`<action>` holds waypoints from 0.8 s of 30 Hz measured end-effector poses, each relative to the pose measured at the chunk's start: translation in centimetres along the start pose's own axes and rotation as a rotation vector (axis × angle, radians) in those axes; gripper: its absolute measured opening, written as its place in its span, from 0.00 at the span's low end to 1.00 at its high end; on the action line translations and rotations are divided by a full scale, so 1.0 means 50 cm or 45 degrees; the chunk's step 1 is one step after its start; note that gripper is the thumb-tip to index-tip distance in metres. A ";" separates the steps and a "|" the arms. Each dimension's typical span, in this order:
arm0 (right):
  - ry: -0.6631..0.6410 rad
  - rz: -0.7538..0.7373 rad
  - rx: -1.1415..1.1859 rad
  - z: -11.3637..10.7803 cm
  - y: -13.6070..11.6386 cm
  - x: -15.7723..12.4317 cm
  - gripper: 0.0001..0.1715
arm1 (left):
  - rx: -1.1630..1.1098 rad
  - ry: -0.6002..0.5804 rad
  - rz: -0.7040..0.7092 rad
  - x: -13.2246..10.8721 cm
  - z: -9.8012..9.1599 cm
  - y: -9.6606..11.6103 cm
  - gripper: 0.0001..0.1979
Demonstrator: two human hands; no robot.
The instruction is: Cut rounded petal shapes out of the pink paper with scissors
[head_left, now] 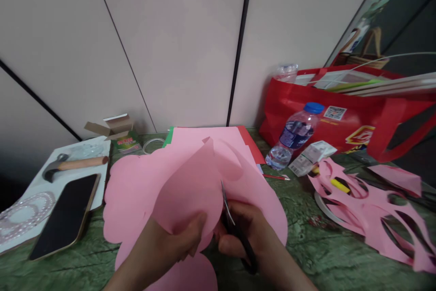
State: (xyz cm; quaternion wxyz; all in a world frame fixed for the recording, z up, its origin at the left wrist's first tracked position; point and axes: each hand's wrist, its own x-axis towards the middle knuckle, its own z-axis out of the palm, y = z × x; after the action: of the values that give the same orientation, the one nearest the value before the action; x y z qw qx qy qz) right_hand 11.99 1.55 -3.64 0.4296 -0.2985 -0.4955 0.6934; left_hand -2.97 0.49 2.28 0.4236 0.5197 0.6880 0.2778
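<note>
Remotely I see left hand (pixel 186 237) pinching a curved pink paper sheet (pixel 194 186) forward of the green-marbled bench (pixel 297 225) back edge, right hand (pixel 250 225) gripping black-handled metal scissors (pixel 231 226) at its side, outline apparently part-cut, rest to go, holed pink paper offcuts (pixel 373 213) rightward.

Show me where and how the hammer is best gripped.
Likely by the wooden handle, from above near its right end: the hammer lies flat, metal head to the left, handle pointing right. The phone lies close on the near side, so a low approach there looks awkward.
</note>
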 end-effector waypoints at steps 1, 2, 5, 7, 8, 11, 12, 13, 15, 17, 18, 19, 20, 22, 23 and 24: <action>0.005 0.000 -0.002 0.000 0.000 0.000 0.26 | 0.003 -0.002 0.009 -0.001 0.000 0.001 0.19; 0.009 0.002 -0.008 0.001 -0.001 0.000 0.26 | 0.011 -0.006 0.015 -0.002 0.000 0.003 0.19; 0.031 0.021 -0.040 0.001 0.000 0.001 0.25 | 0.022 -0.031 0.020 -0.003 -0.001 0.004 0.19; 0.040 0.032 -0.054 0.001 -0.001 0.000 0.25 | 0.018 -0.044 0.018 -0.004 -0.002 0.002 0.19; 0.039 0.036 -0.058 0.001 -0.001 0.000 0.25 | 0.016 -0.048 0.021 -0.004 -0.002 0.001 0.19; 0.037 0.030 -0.055 0.002 -0.003 -0.002 0.25 | 0.030 -0.047 0.025 -0.006 -0.002 -0.001 0.20; 0.036 0.022 -0.050 0.002 -0.003 -0.002 0.24 | 0.031 -0.043 0.028 -0.006 -0.002 -0.002 0.20; 0.035 0.014 -0.046 0.002 -0.003 -0.002 0.24 | 0.025 -0.041 0.033 -0.006 -0.002 -0.002 0.20; 0.029 -0.005 -0.046 0.003 -0.002 -0.002 0.23 | 0.001 -0.043 0.046 -0.006 -0.002 -0.004 0.20; 0.025 -0.020 -0.050 0.003 -0.001 -0.001 0.23 | 0.010 -0.037 0.039 -0.006 -0.002 -0.005 0.20; 0.022 -0.024 -0.051 0.003 0.000 -0.001 0.23 | 0.020 -0.033 0.032 -0.007 -0.002 -0.005 0.21; 0.020 -0.026 -0.050 0.003 0.000 -0.002 0.23 | 0.028 -0.030 0.029 -0.007 -0.002 -0.005 0.21; 0.017 -0.028 -0.049 0.003 0.001 -0.002 0.23 | 0.030 -0.027 0.030 -0.008 -0.002 -0.005 0.21; 0.013 -0.035 -0.051 0.003 0.001 -0.003 0.23 | 0.032 -0.029 0.035 -0.009 -0.002 -0.004 0.21; 0.013 -0.042 -0.054 0.004 0.001 -0.004 0.23 | 0.036 -0.034 0.034 -0.009 -0.002 -0.003 0.21; 0.014 -0.051 -0.055 0.004 0.000 -0.004 0.23 | 0.043 -0.038 0.032 -0.009 -0.002 -0.002 0.21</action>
State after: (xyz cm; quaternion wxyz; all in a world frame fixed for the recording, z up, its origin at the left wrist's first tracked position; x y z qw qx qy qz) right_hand 11.91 1.29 -3.59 0.4395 -0.3016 -0.5139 0.6722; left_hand -3.06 0.03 2.37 0.4216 0.5393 0.6796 0.2637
